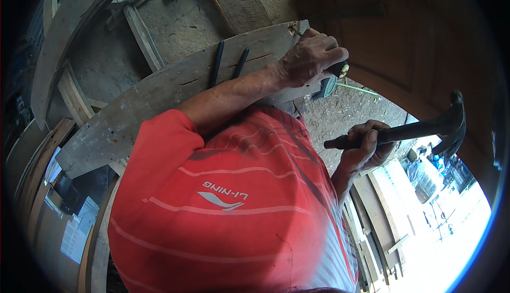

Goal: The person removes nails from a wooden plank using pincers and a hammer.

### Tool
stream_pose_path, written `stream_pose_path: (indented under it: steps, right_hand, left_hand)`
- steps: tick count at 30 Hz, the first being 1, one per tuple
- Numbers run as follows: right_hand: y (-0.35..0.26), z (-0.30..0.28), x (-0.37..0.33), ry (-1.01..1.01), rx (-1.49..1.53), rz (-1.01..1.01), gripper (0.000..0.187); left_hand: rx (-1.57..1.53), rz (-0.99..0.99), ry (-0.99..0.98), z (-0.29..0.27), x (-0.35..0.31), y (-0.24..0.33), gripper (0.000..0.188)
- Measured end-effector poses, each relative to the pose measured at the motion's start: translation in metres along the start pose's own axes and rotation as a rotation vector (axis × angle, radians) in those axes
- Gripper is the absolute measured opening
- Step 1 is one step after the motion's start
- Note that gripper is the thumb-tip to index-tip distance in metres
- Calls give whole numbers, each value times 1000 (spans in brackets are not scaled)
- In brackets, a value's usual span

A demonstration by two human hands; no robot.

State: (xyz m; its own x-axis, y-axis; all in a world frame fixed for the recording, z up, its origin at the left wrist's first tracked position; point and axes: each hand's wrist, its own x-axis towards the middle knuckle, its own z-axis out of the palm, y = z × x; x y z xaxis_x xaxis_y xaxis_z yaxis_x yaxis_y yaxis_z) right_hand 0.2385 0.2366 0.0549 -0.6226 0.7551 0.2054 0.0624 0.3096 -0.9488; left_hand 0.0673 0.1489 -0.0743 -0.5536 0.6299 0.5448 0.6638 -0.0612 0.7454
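My left hand (311, 56) reaches across a weathered grey plank (159, 93) and is closed around a short dark tool (340, 69) with a pale end, held at the plank's far end. My right hand (365, 147) grips the dark handle of a claw hammer (449, 125), raised to the right of the plank with its head apart from the tool. Two dark rods (217, 61) lie across the plank near my left forearm. My red striped shirt (228, 202) fills the lower middle and hides what is under it.
Curved wooden boards (58, 43) and loose slats (141, 32) lie on the dirt ground at the upper left. A brown wooden panel (419, 43) stands at the upper right. Stacked boards (380, 213) lead to a bright outdoor area at the lower right.
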Motion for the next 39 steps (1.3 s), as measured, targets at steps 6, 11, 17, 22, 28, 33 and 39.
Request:
stream_pose_path:
  steps: [6, 11, 17, 22, 28, 33, 39]
  right_hand:
    - [54, -11, -35, -398, -774, 217, 20]
    - [4, 2, -27, -41, -202, 224, 14]
    - [21, 0, -17, 70, 64, -121, 18]
    - [54, -8, -49, -263, -540, 300, 17]
    - [-16, -5, -5, 68, -95, -137, 17]
    - [54, -8, -41, -101, -102, -170, 18]
    - [40, 4, -41, -76, -370, 378, 21]
  left_hand:
    - [-32, -70, 118, -2, 8, -1, 52]
    - [-25, -53, 130, 2, 4, -7, 49]
    - [-35, -47, 137, 1, 5, -7, 48]
    - [1, -66, 112, 1, 1, -10, 47]
    - [23, -83, 147, 5, -2, -12, 49]
    - [13, -54, 139, 8, 4, -8, 49]
    - [37, -73, 123, 3, -2, -9, 52]
